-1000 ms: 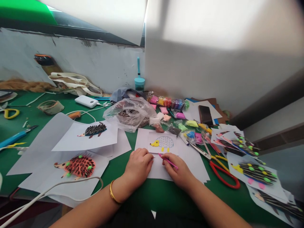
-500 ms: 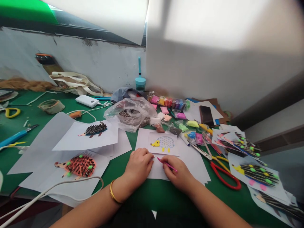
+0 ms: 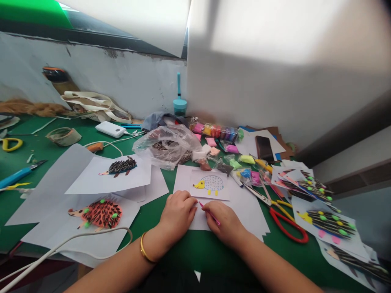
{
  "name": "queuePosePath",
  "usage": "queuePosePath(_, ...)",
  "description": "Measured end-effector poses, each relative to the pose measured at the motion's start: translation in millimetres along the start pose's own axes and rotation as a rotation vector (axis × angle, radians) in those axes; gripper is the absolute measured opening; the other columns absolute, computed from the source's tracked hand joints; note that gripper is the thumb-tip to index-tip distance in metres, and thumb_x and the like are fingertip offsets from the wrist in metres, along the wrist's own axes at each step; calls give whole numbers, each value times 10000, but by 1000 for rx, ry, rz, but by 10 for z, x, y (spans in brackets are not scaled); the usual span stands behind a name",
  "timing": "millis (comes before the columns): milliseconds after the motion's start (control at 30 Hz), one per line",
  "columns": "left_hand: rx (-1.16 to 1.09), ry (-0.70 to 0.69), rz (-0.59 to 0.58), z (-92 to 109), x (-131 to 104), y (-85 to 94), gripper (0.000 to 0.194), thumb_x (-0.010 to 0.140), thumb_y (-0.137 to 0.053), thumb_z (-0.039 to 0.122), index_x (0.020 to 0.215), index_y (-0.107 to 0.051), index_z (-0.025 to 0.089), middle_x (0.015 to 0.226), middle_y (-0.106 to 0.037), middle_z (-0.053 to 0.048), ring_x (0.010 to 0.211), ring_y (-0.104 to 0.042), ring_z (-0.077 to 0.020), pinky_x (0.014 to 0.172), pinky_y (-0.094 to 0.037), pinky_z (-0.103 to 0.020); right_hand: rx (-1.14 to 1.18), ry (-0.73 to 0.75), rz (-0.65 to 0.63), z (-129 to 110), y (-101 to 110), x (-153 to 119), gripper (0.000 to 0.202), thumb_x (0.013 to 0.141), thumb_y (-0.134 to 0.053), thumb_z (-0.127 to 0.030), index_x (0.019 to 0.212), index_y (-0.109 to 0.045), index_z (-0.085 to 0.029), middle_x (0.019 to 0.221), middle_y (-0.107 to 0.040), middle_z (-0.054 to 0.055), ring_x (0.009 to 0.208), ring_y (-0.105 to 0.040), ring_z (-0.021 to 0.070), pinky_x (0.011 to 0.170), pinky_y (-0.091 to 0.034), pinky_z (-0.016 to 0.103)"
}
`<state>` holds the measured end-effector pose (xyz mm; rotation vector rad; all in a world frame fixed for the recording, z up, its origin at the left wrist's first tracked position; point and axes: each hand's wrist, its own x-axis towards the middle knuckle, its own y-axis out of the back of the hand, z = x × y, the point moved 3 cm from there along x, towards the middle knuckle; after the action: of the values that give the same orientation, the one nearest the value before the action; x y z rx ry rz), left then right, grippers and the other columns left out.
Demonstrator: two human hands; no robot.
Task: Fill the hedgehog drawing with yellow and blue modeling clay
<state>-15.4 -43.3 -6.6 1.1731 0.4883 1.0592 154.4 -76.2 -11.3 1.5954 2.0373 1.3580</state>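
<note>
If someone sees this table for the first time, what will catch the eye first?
Probably the yellow-faced hedgehog drawing, lying on white paper just beyond the left hand and the right hand, which holds a pink tool. Next, perhaps, the red-handled scissors further right, and the orange hedgehog picture at the left.

Craft workspace, with scissors [image 3: 269, 201], hedgehog collages [image 3: 105, 213]

Dark phone [image 3: 264, 148] — white power bank [image 3: 110, 129]

No readable lettering; marks on the cloth bag [image 3: 100, 115] too blurred.
</note>
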Motion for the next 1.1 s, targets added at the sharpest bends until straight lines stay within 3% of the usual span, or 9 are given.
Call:
queuePosePath(667,8,-5,16,11,-16,13,142,899,-570,232,974,-690,238,959,-626,-50,917,-561,-221,808,-435,-394,-27,-8,-2,22,-27,8,226,855,-466,-84,1002,-573,-219,909,-687,57,832,-648,212,747,-537,347)
queuePosePath(1100,-13,-3,7,10,-17,32,127,905,-563,241,939,-685,232,948,-625,-47,922,-566,-222,811,-437,-391,89,-30,38,26,54,-13,217,883,-467,-107,1024,-580,-228,910,-678,46,836,-645,195,755,-532,329)
